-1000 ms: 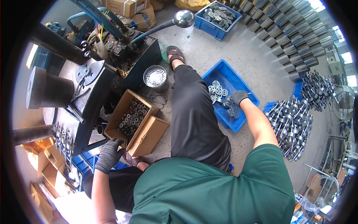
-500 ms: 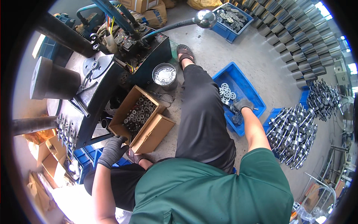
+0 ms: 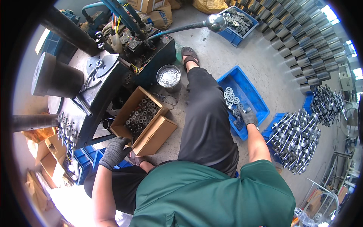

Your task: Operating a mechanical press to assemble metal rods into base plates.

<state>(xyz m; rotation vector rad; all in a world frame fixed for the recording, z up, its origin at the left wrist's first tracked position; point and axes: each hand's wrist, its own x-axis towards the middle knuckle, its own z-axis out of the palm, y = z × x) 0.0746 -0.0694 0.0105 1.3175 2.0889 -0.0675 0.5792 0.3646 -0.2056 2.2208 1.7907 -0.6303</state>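
My right hand (image 3: 250,117), in a dark grey glove, reaches down into a blue plastic bin (image 3: 258,99) on the floor. Its fingers are bent among round spoked metal discs (image 3: 230,97) heaped at the bin's left side; what they grip is hidden. My left hand (image 3: 114,153), gloved in grey too, is held by my left leg, beside the near corner of an open cardboard box (image 3: 150,139). Its fingers are curled, and I cannot see whether anything is inside them. Several small ring-shaped metal parts (image 3: 143,116) fill that box.
A metal bucket (image 3: 169,78) of small shiny parts stands beyond the box. At left is a machine table (image 3: 99,99) with pliers (image 3: 90,80) on it; a ball-ended lever (image 3: 215,23) juts out above. Shafted metal parts (image 3: 295,140) are piled at right, below stacked steel cylinders (image 3: 298,45).
My right hand has turned and drawn slightly toward me within the bin, its fingers now pointing away from me. My left hand stays where it was.
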